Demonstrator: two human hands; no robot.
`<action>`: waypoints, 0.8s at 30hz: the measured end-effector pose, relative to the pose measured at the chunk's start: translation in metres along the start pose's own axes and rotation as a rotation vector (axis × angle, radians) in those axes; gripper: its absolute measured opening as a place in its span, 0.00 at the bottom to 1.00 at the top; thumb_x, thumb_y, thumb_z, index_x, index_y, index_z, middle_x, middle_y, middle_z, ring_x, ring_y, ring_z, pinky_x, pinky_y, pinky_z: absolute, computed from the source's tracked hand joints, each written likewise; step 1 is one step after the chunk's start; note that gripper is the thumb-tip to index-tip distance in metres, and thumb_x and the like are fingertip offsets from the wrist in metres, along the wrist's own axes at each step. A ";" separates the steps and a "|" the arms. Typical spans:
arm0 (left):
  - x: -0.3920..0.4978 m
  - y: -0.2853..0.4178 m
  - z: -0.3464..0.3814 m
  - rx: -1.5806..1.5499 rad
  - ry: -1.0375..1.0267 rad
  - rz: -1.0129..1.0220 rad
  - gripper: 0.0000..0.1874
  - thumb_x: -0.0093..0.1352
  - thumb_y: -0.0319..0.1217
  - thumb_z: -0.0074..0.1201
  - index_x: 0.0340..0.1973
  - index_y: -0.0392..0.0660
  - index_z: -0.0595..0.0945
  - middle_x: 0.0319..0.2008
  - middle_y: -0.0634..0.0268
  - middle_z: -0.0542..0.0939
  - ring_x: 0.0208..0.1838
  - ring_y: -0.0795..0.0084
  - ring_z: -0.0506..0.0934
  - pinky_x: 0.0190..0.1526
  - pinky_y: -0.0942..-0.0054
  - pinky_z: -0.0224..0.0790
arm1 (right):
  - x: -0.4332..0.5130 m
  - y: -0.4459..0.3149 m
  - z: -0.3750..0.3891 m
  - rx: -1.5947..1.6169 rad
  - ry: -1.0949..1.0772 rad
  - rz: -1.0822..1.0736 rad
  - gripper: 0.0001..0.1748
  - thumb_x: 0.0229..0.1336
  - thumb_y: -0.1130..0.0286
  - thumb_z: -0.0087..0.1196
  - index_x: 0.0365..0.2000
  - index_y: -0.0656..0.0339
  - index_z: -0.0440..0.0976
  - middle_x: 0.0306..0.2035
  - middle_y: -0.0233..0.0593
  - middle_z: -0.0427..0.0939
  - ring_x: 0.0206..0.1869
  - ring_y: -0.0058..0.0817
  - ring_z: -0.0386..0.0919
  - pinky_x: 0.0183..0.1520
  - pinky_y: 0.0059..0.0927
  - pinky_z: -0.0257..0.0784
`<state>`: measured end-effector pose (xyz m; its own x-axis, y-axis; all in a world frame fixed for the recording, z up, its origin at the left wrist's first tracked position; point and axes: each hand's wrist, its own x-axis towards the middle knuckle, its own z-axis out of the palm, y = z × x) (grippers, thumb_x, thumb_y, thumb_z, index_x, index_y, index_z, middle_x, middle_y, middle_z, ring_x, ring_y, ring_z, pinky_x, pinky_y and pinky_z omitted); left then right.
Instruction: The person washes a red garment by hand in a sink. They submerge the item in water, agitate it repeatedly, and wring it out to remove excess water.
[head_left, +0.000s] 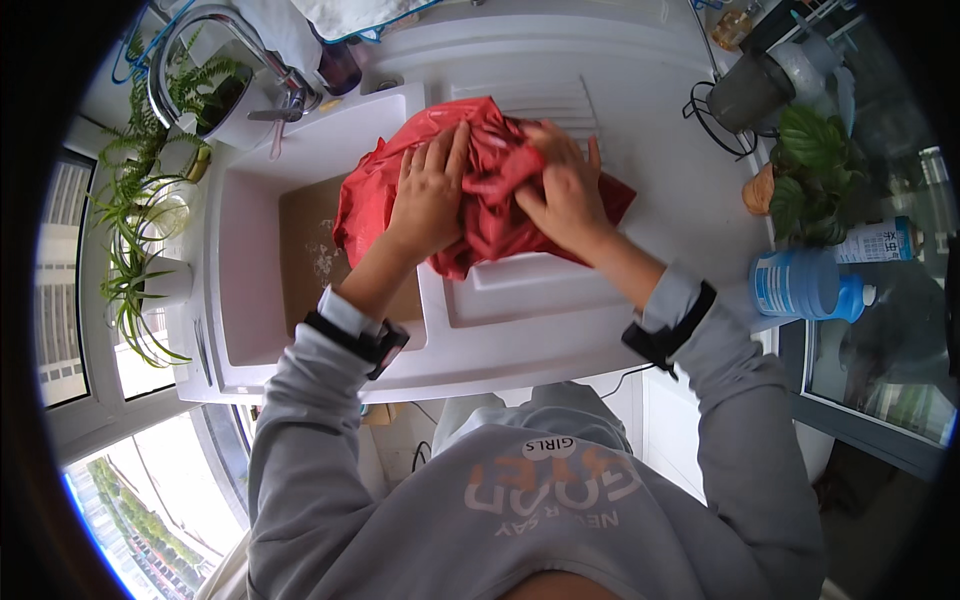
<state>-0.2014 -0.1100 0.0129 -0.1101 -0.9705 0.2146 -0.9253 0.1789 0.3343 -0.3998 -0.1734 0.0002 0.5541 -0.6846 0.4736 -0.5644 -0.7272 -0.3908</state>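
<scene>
A bunched, wet-looking red cloth (495, 232) lies across the divider between the basin of a white laundry sink (247, 300) and its ribbed washboard (555, 94). My left hand (431, 199) rests on top of the cloth with its fingers stretched forward, pressing on it. My right hand (566, 187) is on the cloth's right part, its fingers curled round a raised fold and slightly blurred. The cloth's left part hangs over the basin, where cloudy brownish water (315, 255) with some foam shows.
A chrome faucet (289, 90) arches at the back left. Potted plants (142, 277) line the left window. On the right stand a leafy plant (814, 172), a blue plastic bottle (795, 283) and a dark cup (750, 90) on a wire rack.
</scene>
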 end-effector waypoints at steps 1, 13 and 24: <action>-0.010 0.005 -0.011 0.052 -0.020 0.098 0.51 0.48 0.22 0.58 0.68 0.39 0.53 0.66 0.51 0.56 0.69 0.42 0.54 0.67 0.45 0.47 | -0.020 -0.007 0.000 -0.044 0.027 -0.032 0.31 0.41 0.62 0.64 0.47 0.55 0.64 0.59 0.38 0.63 0.68 0.42 0.53 0.61 0.72 0.43; 0.047 -0.019 0.057 0.188 0.138 -0.090 0.23 0.65 0.31 0.42 0.57 0.49 0.70 0.52 0.61 0.75 0.60 0.63 0.69 0.66 0.51 0.47 | 0.036 0.017 0.056 -0.144 -0.021 0.190 0.12 0.50 0.74 0.44 0.35 0.62 0.73 0.37 0.45 0.76 0.44 0.46 0.71 0.46 0.43 0.66; 0.047 -0.016 0.028 -0.091 0.046 -0.077 0.38 0.58 0.30 0.55 0.65 0.51 0.63 0.67 0.57 0.60 0.69 0.55 0.56 0.68 0.45 0.41 | 0.036 0.025 0.012 -0.301 -0.205 0.294 0.24 0.56 0.57 0.50 0.52 0.52 0.69 0.58 0.47 0.66 0.62 0.49 0.60 0.62 0.66 0.47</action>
<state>-0.2020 -0.1634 -0.0085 -0.0218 -0.9738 0.2262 -0.8935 0.1204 0.4325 -0.3862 -0.2164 -0.0022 0.4364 -0.8774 0.1991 -0.8512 -0.4744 -0.2246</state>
